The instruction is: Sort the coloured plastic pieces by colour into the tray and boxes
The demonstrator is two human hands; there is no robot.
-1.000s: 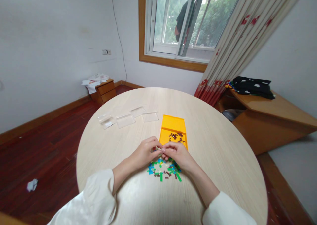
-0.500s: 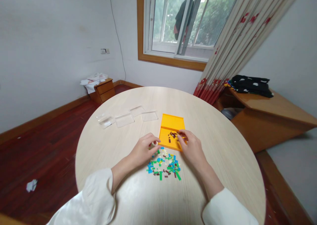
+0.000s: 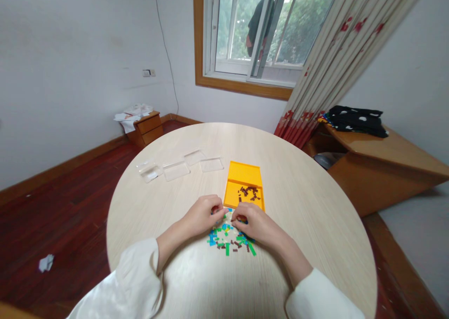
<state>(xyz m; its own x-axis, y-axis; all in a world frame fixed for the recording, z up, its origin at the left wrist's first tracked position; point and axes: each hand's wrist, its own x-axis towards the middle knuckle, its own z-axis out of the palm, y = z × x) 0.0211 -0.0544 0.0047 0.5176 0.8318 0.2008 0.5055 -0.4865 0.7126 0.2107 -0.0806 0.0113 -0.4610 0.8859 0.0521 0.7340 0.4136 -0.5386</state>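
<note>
Brown bricks (image 3: pixel 244 191) lie loose in the near half of an open yellow box (image 3: pixel 244 171), its hinged far half bare, as a person in pale sleeves works at a round table (image 3: pixel 224 286). Just in front of the box, a mixed spread of small pieces (image 3: pixel 226 227) in green, blue, yellow and pale tones covers a patch of tabletop. The job looks well short of finished: a batch of brown is inside the box, yet several brown pieces (image 3: pixel 235 250) lie along the near edge of the spread, and no other colour can be made out in the box. The right hand (image 3: pixel 257 221) bends over the spread, thumb and forefinger drawn close together, a tiny dark bit at their tips too small to identify. The left hand (image 3: pixel 203 214) is loosely curled beside the box's near corner, a hint of dark red inside the curl; whether it grips anything cannot be told. Farther off to the left, clear plastic trays (image 3: pixel 176 170) stand apart from the work, and no coloured pieces can be seen in them.
</note>
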